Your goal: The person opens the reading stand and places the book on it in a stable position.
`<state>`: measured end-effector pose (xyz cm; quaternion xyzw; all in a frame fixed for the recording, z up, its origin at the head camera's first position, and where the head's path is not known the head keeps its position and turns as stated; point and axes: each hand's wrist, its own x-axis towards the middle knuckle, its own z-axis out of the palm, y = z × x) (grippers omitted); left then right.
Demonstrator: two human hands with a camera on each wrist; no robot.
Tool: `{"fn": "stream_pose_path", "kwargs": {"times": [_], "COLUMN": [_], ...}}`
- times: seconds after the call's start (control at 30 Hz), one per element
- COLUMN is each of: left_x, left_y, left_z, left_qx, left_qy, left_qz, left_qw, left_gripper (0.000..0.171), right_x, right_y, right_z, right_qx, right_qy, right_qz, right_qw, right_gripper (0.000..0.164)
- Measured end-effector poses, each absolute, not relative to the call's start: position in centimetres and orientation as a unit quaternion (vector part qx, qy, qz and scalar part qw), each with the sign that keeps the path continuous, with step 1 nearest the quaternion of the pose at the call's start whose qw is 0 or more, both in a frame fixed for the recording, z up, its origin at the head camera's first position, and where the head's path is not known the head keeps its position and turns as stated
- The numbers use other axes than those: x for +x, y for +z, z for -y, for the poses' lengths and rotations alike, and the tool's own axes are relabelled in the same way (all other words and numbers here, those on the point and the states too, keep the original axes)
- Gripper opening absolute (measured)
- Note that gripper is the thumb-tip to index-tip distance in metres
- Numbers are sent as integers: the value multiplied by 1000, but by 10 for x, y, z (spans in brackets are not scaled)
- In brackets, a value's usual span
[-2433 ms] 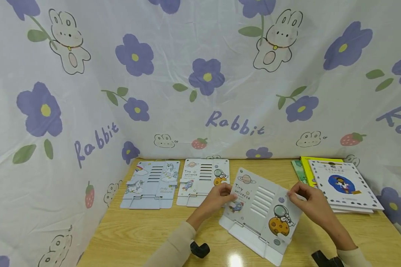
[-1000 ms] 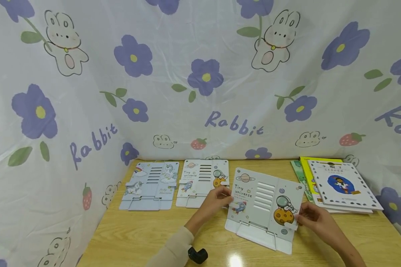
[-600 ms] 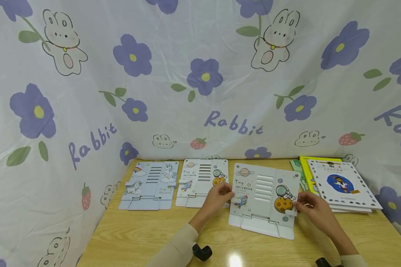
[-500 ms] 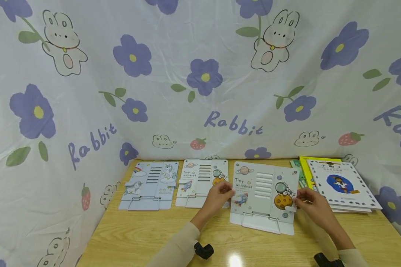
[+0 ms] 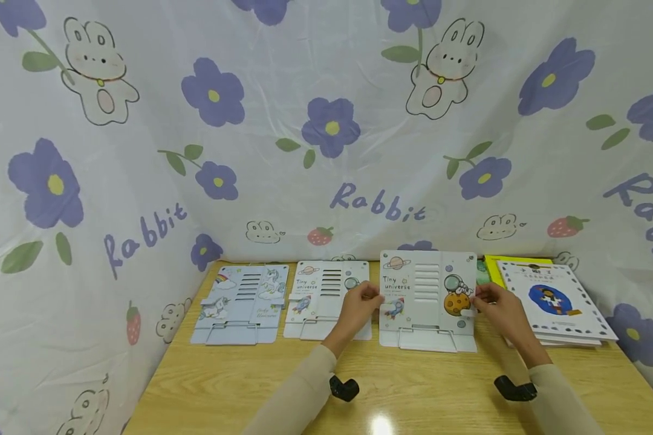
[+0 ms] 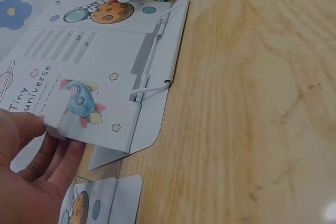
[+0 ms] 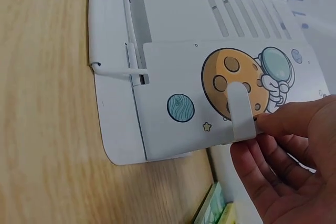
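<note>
A white metal book stand (image 5: 427,296) printed with "Tiny universe", a rocket and an astronaut stands tilted back, right of centre in the head view. My left hand (image 5: 361,308) pinches its left edge by the side clip (image 6: 59,114). On the opposite edge my right hand (image 5: 502,311) pinches beside the other clip (image 7: 241,113), thumb in front and fingers behind. The stand's base plate (image 7: 118,119) lies at or close to the tabletop; exact contact is hard to tell. A wire page holder (image 5: 427,341) runs across its lower front.
Left of the held stand is a second "Tiny universe" stand (image 5: 318,329), then a pale blue unicorn stand (image 5: 239,314). A stack of books (image 5: 557,302) lies at the right. Behind the wooden table (image 5: 239,386) hangs a rabbit-patterned cloth (image 5: 283,181).
Both hands have moved the held stand back, away from me, and turned it from slanted to square, in line with the other stands. The right hand went from the upper right edge down to the clip.
</note>
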<state>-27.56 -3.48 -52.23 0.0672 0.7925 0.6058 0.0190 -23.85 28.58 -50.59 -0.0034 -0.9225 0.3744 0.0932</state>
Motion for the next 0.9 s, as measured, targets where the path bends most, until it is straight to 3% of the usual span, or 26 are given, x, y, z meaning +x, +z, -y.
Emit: {"fn": "stream_pose_path", "kwargs": {"times": [0.37, 0.9], "left_x": [-303, -313], "left_y": [-523, -523], "left_z": [22, 18], "left_qx": [33, 31], "left_qy": [589, 590], "left_qz": [-807, -807], "left_qw": [5, 0], "left_gripper": [10, 10], "right_x": [-270, -278], "right_y": [-509, -511], "right_z": [-287, -284], "right_qx": [-48, -52], "right_qy": [391, 396], "right_qz": [915, 910], "right_qw": [92, 107], "right_gripper": [33, 37]}}
